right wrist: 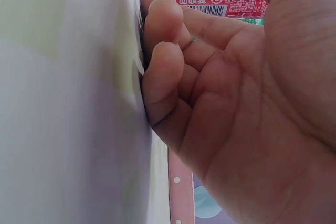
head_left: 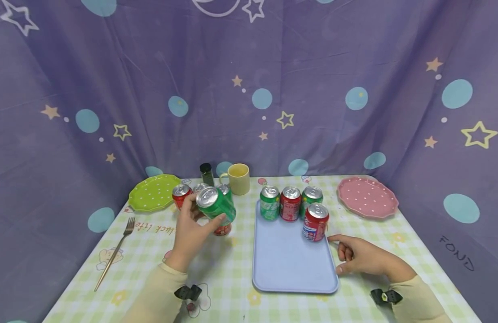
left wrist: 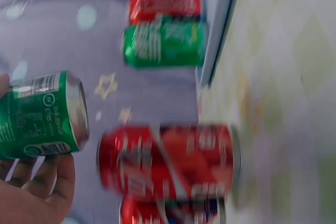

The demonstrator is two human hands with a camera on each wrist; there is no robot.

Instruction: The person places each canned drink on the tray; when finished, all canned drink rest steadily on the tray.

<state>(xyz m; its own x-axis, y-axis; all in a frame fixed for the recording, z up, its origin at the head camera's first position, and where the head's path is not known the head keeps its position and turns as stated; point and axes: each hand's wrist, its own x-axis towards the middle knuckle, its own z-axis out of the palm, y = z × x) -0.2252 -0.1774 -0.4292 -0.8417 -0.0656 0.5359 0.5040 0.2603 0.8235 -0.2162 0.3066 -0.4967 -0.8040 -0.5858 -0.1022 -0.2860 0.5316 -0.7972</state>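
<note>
My left hand [head_left: 192,237] grips a green soda can [head_left: 218,207] and holds it tilted, raised above the tablecloth. In the left wrist view, the can's barcode side shows, and a red soda can [left wrist: 170,161] stands close by below it. Several cans stand behind and around that hand, partly hidden by it, among them a red can [head_left: 181,196]. On the blue tray [head_left: 293,264] stand two green cans and two red ones, the front red can [head_left: 315,224] near the right rim. Beside that rim my right hand [head_left: 366,255] rests on the cloth, fingers loosely curled, holding nothing, index fingertip right at the tray's edge.
A green dotted plate [head_left: 153,194] lies at the back left, a pink dotted plate [head_left: 367,197] at the back right. A yellow mug [head_left: 239,180] and a black-capped jar [head_left: 207,175] stand at the back. To the left lies a fork [head_left: 116,251]. A purple curtain surrounds the table.
</note>
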